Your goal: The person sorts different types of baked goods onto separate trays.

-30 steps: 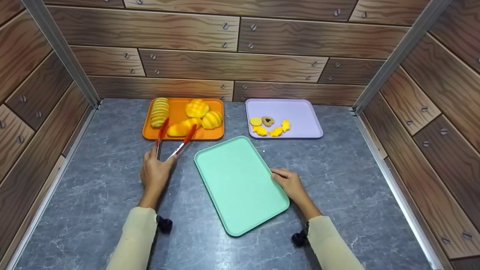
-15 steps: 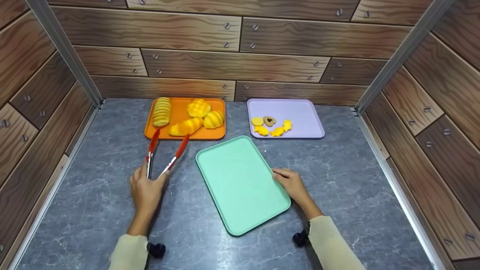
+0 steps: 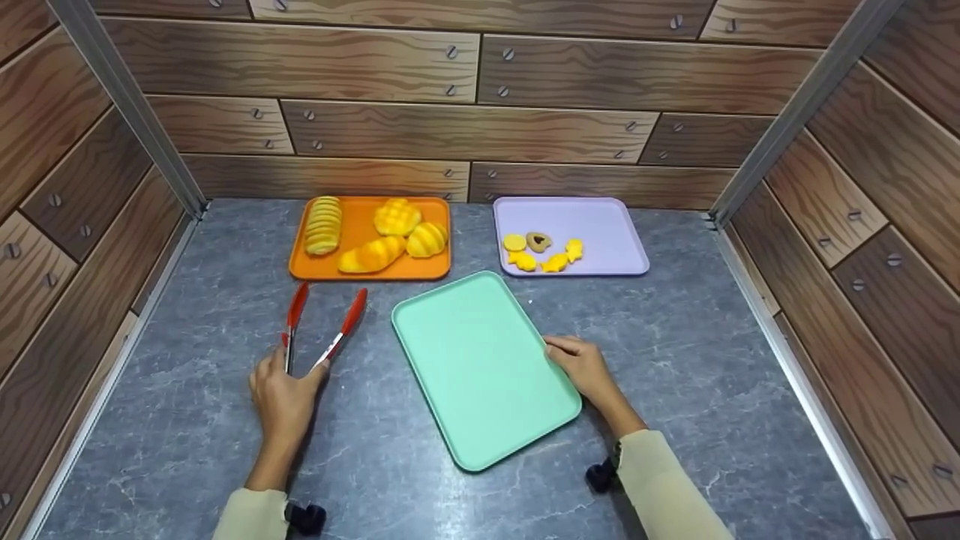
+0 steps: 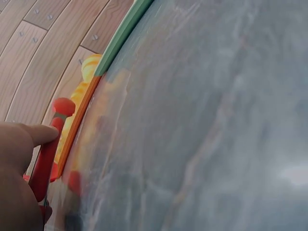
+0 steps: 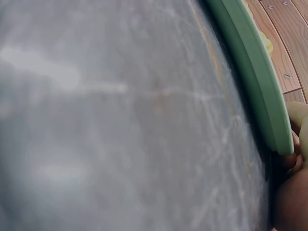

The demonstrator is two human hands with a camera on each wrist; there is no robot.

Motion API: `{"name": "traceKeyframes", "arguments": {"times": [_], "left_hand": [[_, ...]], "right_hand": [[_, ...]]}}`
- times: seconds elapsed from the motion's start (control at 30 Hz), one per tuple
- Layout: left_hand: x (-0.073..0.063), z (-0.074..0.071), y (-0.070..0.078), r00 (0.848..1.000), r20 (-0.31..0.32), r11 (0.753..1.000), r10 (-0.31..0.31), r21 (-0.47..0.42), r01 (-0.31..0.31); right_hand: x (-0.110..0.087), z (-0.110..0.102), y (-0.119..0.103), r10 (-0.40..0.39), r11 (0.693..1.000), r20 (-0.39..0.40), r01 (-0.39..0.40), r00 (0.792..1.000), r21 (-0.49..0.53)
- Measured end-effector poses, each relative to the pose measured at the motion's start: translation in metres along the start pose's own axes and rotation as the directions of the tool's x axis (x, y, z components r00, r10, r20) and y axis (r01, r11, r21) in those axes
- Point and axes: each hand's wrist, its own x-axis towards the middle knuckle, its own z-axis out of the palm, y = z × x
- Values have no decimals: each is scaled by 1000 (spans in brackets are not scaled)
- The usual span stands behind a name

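My left hand (image 3: pixel 283 394) grips a pair of red-tipped tongs (image 3: pixel 349 319) by its arms, which stand spread with nothing between the tips. In the left wrist view, the thumb lies along a red arm of the tongs (image 4: pixel 47 159). The tips point toward the near edge of an orange tray (image 3: pixel 360 275), which bears several bread pieces, among them a long curved roll (image 3: pixel 373 254). At its right edge, a mint green tray (image 3: pixel 480 367) is pinched by my right hand (image 3: pixel 585 369); the tray sits slanted on the table. In the right wrist view, fingers curl at the green tray's rim (image 5: pixel 262 86).
A lilac tray (image 3: pixel 600 232) stands at the back right, holding small yellow fish-shaped pieces (image 3: pixel 555 262), a yellow disc (image 3: pixel 514 242) and a brown heart-shaped piece (image 3: pixel 538 241). Wood-patterned walls (image 3: pixel 375 127) enclose the grey marbled table (image 3: pixel 690 360) at the back and sides.
My left hand has drawn the spread tongs back and leftward, from over the orange tray to in front of it. The curved roll stays on that tray. My right hand and the green tray hold still.
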Motion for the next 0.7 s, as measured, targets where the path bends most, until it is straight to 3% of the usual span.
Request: {"name": "traceKeyframes", "arguments": {"times": [0.33, 0.5, 0.7], "left_hand": [[1, 2, -7, 1000, 2, 1000, 10, -11, -10], [2, 4, -8, 1000, 20, 1000, -4, -23, 4], [1, 3, -11, 1000, -4, 1000, 18, -14, -18]], "right_hand": [[-15, 1, -32, -8, 1000, 4, 8, 1000, -30], [-12, 1, -25, 11, 1000, 8, -11, 1000, -8], [-2, 3, -5, 19, 1000, 6, -19, 1000, -1]]}}
